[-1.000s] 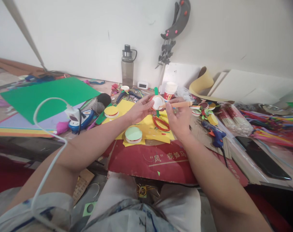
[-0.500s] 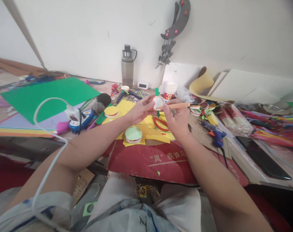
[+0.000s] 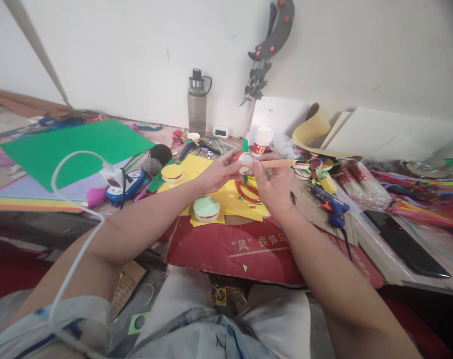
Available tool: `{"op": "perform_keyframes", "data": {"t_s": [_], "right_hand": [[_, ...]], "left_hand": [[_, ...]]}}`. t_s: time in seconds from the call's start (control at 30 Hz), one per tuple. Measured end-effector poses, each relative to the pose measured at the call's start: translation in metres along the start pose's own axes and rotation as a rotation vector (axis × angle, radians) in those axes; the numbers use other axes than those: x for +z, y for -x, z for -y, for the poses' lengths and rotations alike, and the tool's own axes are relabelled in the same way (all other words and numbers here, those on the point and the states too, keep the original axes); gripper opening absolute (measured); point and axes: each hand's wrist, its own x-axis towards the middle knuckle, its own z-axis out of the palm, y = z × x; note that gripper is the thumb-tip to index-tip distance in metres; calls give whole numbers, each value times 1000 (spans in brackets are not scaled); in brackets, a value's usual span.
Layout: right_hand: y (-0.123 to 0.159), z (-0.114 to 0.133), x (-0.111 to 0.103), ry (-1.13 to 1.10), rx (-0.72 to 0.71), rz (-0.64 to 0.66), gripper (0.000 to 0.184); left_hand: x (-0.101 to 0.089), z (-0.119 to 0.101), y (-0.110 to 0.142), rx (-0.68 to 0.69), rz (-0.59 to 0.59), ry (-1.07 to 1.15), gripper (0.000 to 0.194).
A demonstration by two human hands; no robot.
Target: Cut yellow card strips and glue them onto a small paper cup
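My left hand (image 3: 225, 172) is closed around a small round paper-cup piece (image 3: 245, 160) with a white inside, a red edge and green strips sticking out above and below. In my right hand (image 3: 274, 180) is an orange pen-like stick (image 3: 277, 163), lying nearly level. Its left tip reaches over the inside of the cup piece; whether it touches cannot be seen. Below the hands, a loop of red tubing (image 3: 247, 191) rests on yellow sheets (image 3: 232, 202). Two similar round pieces lie to the left, one yellow-topped (image 3: 172, 172), one pale green-topped (image 3: 206, 207).
A red-and-white paper cup (image 3: 263, 141) and a grey bottle (image 3: 197, 109) stand behind. To the right are a blue glue gun (image 3: 335, 209) and a black phone (image 3: 406, 244). A white cable (image 3: 77, 264) crosses my left arm. Red cardboard (image 3: 234, 259) covers the front edge.
The cup piece has turned slightly and shifted a little to the right in my left hand. The orange stick's tip has shifted slightly within it. Both arms stay nearly in place.
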Motion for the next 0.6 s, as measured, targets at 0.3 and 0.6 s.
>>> {"op": "perform_keyframes", "data": {"t_s": [0.3,0.6], "right_hand": [[0,-1,0,3,14,-55,26],[-2,-1,-1,6,49,-69,26]], "left_hand": [[0,0,1,-16,9,-33,56],[2,0,1,-8,29,-39,56]]}}
